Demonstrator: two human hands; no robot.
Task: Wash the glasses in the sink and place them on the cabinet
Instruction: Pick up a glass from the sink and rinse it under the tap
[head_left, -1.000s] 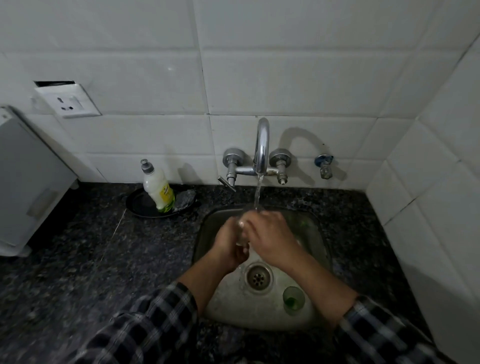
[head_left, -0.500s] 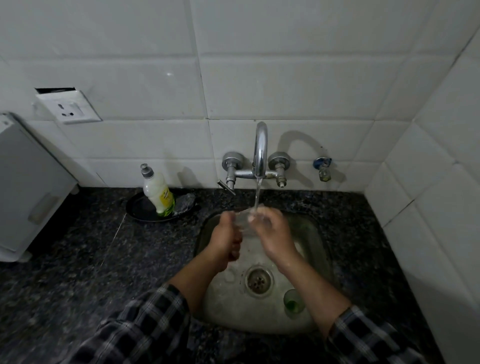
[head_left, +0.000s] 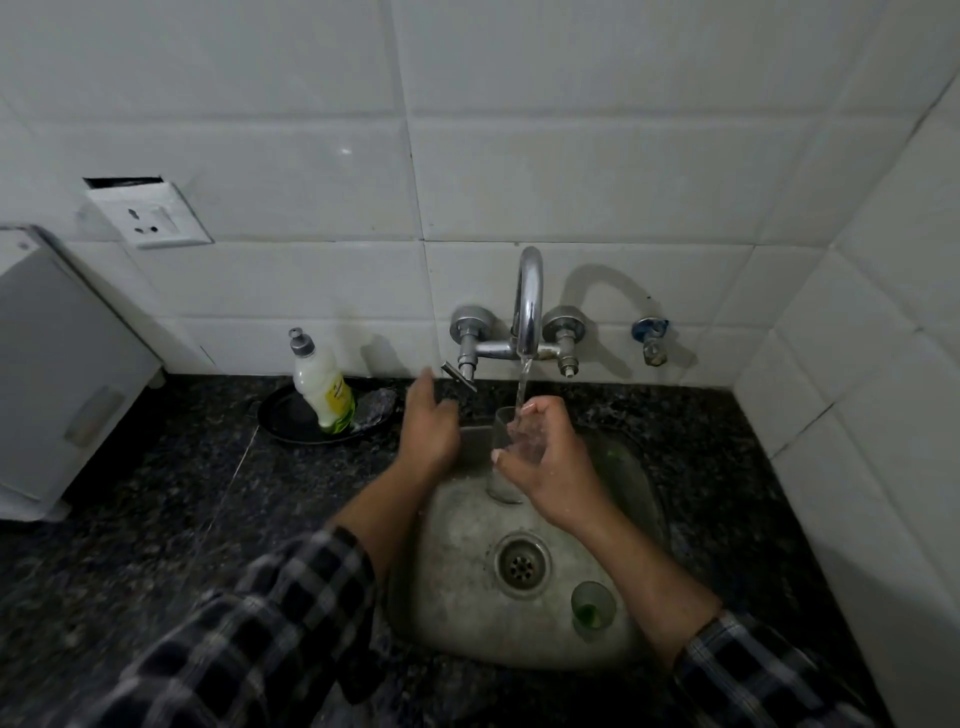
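A clear glass (head_left: 503, 457) stands upright under the running tap (head_left: 528, 306), gripped by my right hand (head_left: 545, 467) over the steel sink (head_left: 467, 597). Water streams into its mouth. My left hand (head_left: 428, 426) is off the glass, fingers spread, raised toward the tap's left lever (head_left: 458, 375). A second small glass (head_left: 592, 608) with green residue stands in the sink's front right, beside the drain (head_left: 522, 564).
A dish soap bottle (head_left: 322, 384) and a scrubber (head_left: 375, 404) sit on a black plate (head_left: 291, 421) left of the sink. A white appliance (head_left: 57, 364) stands far left. Dark granite counter (head_left: 156, 519) surrounds the sink; tiled walls at back and right.
My left hand has let go of the glass and risen toward the tap lever. My right hand now holds the glass alone under the stream.
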